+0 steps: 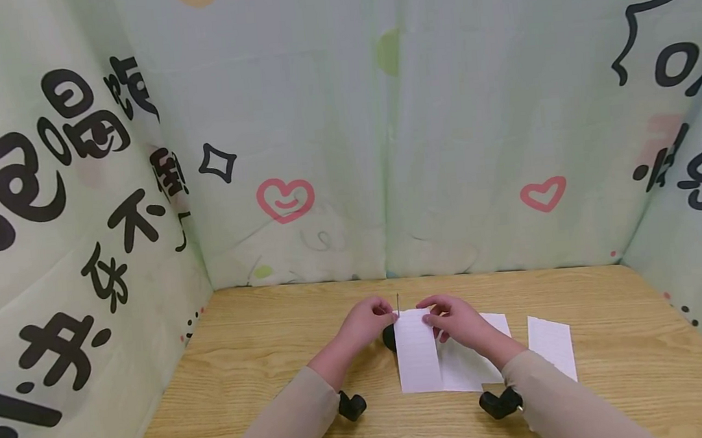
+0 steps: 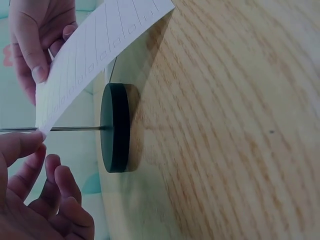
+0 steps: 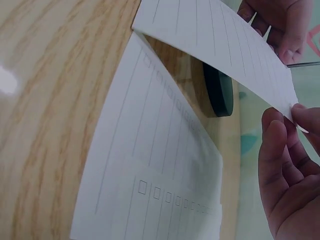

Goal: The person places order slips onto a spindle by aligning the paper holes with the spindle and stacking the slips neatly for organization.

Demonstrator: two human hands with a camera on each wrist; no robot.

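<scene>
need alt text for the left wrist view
A lined paper slip is held at a thin metal spike on a round black base on a wooden table. The left hand's grip pinches its corner by the spike; the right hand's grip holds the same end.

Wooden table [image 1: 262,343], lined paper [image 1: 461,365], separate slip [image 1: 551,347], round black base [image 1: 388,338]

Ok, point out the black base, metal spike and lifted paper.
Black base [image 2: 120,128]: left wrist view, its rim.
Metal spike [image 2: 77,128]: left wrist view, its shaft.
Lifted paper [image 1: 417,353]: head view, its face.
</scene>
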